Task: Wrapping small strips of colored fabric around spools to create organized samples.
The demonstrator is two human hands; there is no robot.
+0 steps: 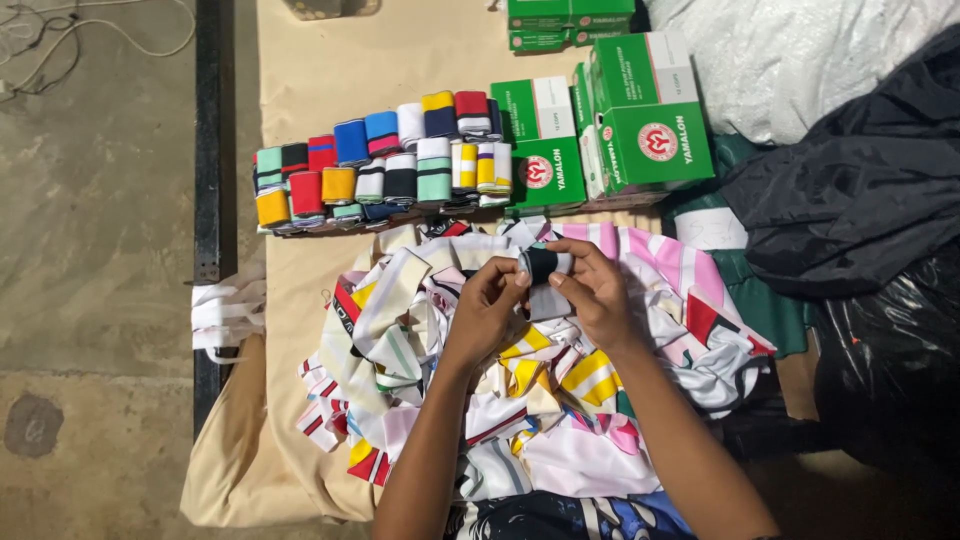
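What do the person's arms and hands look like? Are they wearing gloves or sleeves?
No gloves and no sleeves show. The left hand and right hand are bare, and both forearms are bare all the way down to the bottom edge of the picture. I can see no rings, watch or bracelets. The fingers look slim, with short nails.

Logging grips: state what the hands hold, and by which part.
Both hands, left hand and right hand, pinch a small rolled fabric strip, dark with white, at its lower edge, above the loose strip pile.
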